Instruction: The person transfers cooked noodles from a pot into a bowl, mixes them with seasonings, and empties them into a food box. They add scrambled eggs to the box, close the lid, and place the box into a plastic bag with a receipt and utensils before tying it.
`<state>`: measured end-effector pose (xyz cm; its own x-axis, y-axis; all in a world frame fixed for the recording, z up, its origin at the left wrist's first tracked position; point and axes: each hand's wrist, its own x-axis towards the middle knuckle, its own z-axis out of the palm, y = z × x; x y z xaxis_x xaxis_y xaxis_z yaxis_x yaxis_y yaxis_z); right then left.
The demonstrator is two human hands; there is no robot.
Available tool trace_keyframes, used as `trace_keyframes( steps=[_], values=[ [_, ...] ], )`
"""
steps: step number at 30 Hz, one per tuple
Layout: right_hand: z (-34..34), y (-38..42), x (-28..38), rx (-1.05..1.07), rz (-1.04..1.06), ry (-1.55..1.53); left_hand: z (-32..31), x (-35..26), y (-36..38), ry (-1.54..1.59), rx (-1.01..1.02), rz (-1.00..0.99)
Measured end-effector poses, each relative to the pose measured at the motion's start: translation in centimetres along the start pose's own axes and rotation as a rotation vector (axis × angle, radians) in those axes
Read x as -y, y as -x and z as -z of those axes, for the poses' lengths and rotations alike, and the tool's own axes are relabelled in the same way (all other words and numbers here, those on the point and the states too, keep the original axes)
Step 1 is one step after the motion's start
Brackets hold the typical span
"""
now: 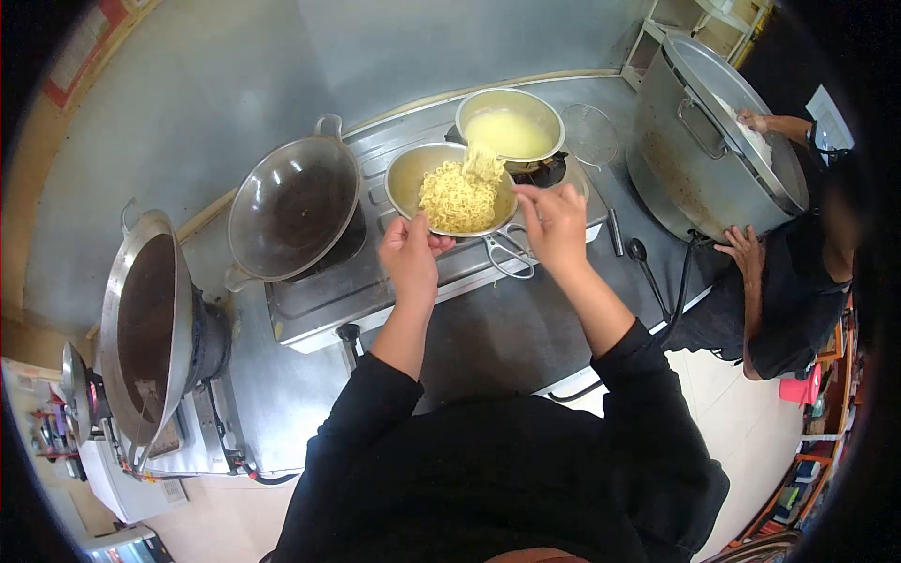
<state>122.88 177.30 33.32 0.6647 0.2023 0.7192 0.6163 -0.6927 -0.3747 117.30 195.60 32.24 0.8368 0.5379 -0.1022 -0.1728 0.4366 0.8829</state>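
A metal pan (399, 190) on the stove holds a tangle of yellow instant noodles (460, 202). One clump rises toward the far rim. My left hand (411, 261) is closed at the pan's near left rim, thumb and fingers gripping there. Fingers pinched, my right hand (556, 223) is at the right rim; whatever sits between its fingertips is too small to make out. Just below it, a looped metal handle (509, 255) sticks out toward me. Behind the pan, a pot (554, 122) with pale yellow liquid stands on the back burner.
Left of the pan sits a wok (296, 211), with a larger wok of dark liquid (141, 310) beyond. A round wire strainer (591, 134) and a black ladle (648, 272) lie to the right. There another person's hand (744, 251) touches a big pot (671, 164).
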Motion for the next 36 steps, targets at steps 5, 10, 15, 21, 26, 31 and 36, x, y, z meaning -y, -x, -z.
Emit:
trace_keyframes(
  steps=[5,10,15,21,26,31,36],
  values=[
    [0.6,1.9,2.8,0.091,0.077,0.0,0.4,0.3,0.2,0.002,-0.006,0.007],
    [3.0,2.0,5.6,0.092,0.197,0.011,0.9,0.2,0.6,-0.009,-0.011,-0.005],
    [4.2,0.3,5.1,-0.051,0.157,0.109,1.5,0.2,0.6,0.016,-0.031,-0.022],
    [-0.3,-0.2,2.2,0.007,0.036,-0.107,1.4,-0.1,1.1,0.02,-0.011,-0.025],
    [2.6,-2.9,1.6,-0.07,0.079,-0.051,1.7,-0.3,1.0,0.006,-0.008,-0.022],
    [2.0,-10.6,-6.2,-0.062,-0.311,-0.041,1.8,-0.2,0.6,-0.018,-0.019,-0.014],
    [-0.8,-13.9,-11.5,0.184,-0.461,0.394,1.9,-0.3,0.3,-0.069,0.003,-0.04]
  ],
)
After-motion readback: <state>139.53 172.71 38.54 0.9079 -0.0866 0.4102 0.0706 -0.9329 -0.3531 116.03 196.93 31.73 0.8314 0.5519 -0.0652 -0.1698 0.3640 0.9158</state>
